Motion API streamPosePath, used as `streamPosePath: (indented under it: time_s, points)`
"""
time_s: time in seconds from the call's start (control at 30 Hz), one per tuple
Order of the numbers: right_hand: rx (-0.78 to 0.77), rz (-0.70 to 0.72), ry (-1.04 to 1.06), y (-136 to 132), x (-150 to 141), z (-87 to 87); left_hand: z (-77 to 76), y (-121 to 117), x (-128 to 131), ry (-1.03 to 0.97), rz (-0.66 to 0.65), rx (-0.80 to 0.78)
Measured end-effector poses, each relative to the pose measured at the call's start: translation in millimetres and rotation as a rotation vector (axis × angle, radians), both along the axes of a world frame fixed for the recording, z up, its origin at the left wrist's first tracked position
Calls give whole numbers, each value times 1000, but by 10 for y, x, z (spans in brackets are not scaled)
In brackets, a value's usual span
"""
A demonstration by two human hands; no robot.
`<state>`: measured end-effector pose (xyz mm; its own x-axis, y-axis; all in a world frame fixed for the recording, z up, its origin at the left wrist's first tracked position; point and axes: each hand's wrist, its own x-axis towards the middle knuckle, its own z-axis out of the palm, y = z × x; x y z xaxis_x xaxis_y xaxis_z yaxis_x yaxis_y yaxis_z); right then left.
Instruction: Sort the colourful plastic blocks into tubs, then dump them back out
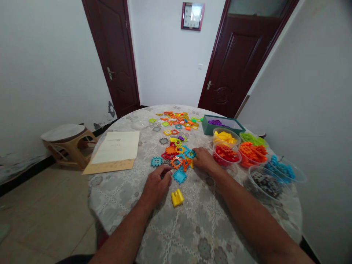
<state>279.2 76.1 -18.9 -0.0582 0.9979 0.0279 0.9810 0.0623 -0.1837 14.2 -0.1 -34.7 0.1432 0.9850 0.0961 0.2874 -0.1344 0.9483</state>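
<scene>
Left hand [157,183] and right hand [204,158] flank the coloured pieces [170,150] on your bench [165,234].
Head view: left curled, can't tell if pinching; right at a blue piece [188,150] on the pile's right edge, grip unclear; yellow block [177,198] nearer you, apart from them.

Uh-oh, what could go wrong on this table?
The right arm might bump the open tub of gray pieces beside it and spill some. The right hand, at the side of the mixed pile, could scatter loose pieces. The brown sheet lies at the edge of the table, so it might slip off.
</scene>
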Motion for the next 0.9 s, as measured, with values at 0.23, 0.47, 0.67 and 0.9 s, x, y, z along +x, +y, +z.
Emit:
streamPosePath:
  time_s: [0.23, 0.47, 0.67, 0.9]
  points:
    - [60, 111, 89, -371, -31, 86, 25, -20, 17, -84, 1, -15]
    - [323, 72, 178, -537, -178, 306, 36, -37, 11, -104, -11, -17]
    - [337, 438, 541, -780, -560, 384, 112, -26, -14, -289, -48, -79]
    - [413, 583, 579, -705, -863, 243, 143, -33, -58, -813, -94, -243]
